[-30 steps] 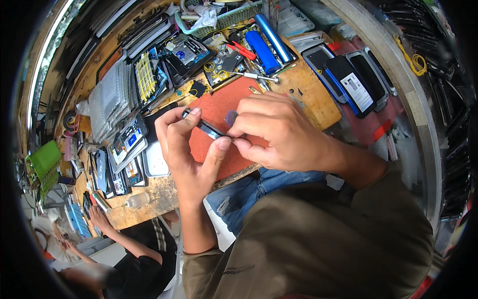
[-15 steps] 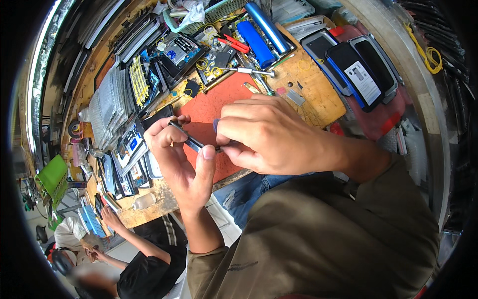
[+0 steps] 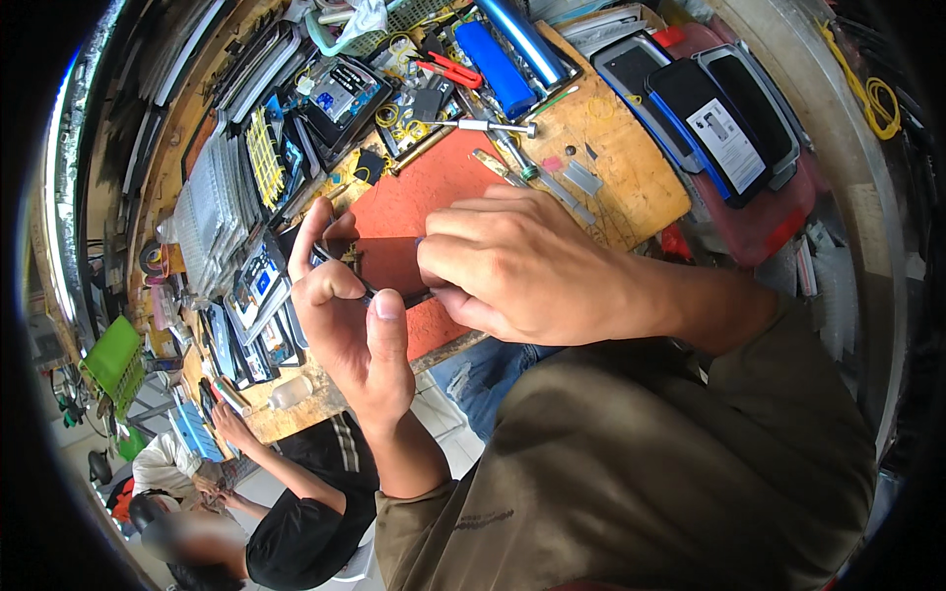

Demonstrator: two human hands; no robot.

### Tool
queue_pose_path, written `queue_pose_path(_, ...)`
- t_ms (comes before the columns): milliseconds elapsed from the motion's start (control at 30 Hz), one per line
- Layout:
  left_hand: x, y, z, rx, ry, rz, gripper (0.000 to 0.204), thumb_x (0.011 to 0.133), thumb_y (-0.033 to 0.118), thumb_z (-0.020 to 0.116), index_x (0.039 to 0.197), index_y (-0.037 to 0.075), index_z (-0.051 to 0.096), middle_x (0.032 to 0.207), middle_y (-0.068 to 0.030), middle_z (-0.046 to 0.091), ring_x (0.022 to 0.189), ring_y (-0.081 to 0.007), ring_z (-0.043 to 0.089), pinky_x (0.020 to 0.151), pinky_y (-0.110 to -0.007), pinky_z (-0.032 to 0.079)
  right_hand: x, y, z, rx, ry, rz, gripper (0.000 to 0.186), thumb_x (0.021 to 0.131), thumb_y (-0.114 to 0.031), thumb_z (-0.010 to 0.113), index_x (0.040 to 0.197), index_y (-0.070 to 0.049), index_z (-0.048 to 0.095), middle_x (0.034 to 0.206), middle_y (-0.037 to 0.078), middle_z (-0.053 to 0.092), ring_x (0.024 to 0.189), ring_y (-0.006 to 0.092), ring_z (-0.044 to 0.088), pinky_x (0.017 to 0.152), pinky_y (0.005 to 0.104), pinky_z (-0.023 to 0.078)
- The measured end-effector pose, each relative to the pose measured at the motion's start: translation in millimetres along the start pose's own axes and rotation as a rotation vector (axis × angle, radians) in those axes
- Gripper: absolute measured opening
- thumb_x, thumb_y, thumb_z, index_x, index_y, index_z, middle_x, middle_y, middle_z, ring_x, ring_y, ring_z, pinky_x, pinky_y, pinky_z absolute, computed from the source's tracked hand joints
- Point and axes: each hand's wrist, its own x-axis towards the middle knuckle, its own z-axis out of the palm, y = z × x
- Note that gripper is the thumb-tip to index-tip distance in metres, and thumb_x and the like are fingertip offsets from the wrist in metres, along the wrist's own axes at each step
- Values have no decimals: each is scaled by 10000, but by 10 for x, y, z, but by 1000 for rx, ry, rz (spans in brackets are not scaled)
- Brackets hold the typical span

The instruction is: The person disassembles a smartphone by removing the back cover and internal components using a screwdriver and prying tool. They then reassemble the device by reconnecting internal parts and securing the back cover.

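Observation:
Between my hands, over the red mat [image 3: 445, 167], is a thin dark glossy panel [image 3: 389, 266] that looks like a phone screen, its face mirroring some red. My left hand [image 3: 350, 315] grips its left end, thumb on the near edge and fingers curled at the far side. At the other end my right hand [image 3: 532, 266] is closed, fingertips pinched together against the panel's edge. What else the right fingertips may hold is hidden behind the knuckles. A thin silver screwdriver-like tool [image 3: 488, 126] lies just beyond the right hand.
Red-handled pliers [image 3: 451, 69], a blue roll [image 3: 493, 71] and opened devices [image 3: 335, 94] crowd the far bench. Large black phones [image 3: 724, 148] lie at right. Bubble-wrap sleeves [image 3: 212, 212] are stacked at left. Two other people [image 3: 296, 522] sit at lower left.
The panel has tilted, from nearly edge-on to showing more of its dark face. My left fingers have straightened and spread slightly around it. The right hand has shifted slightly left.

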Motion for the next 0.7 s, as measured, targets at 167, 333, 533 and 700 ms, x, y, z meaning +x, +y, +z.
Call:
queue_pose_path(167, -9, -10, -9, 19, 15, 47, 240, 1007, 214, 734, 1047, 43, 571, 1576, -389, 457, 1492, -421, 480, 1217, -561, 364, -34, 12, 33, 16, 3, 8, 243, 805, -112, 831, 899, -73, 610, 917, 71, 609, 876, 296, 677, 781, 458, 502)
queue_pose_path(333, -14, 0, -25, -1, 32, 49, 207, 1001, 192, 733, 1018, 42, 591, 1604, -413, 433, 1475, -442, 513, 1244, -578, 339, -57, 20, 63, 2, -2, 10, 250, 797, -115, 837, 889, -76, 609, 914, 70, 605, 880, 289, 682, 782, 455, 505)
queue_pose_path(533, -35, 7, -96, 34, -18, 55, 192, 1028, 166, 694, 1048, 43, 548, 1620, -433, 414, 1452, -443, 545, 1242, -586, 380, -138, 73, 134, -41, -18, 23, 238, 796, -117, 840, 882, -77, 622, 913, 63, 613, 878, 283, 687, 783, 444, 513)
queue_pose_path(700, -21, 12, -120, 55, -35, 71, 195, 1030, 184, 705, 1033, 45, 569, 1624, -418, 418, 1450, -450, 544, 1240, -584, 393, -223, 144, 203, -64, -24, 35, 221, 797, -116, 837, 898, -73, 645, 918, 64, 620, 873, 279, 685, 779, 434, 512)
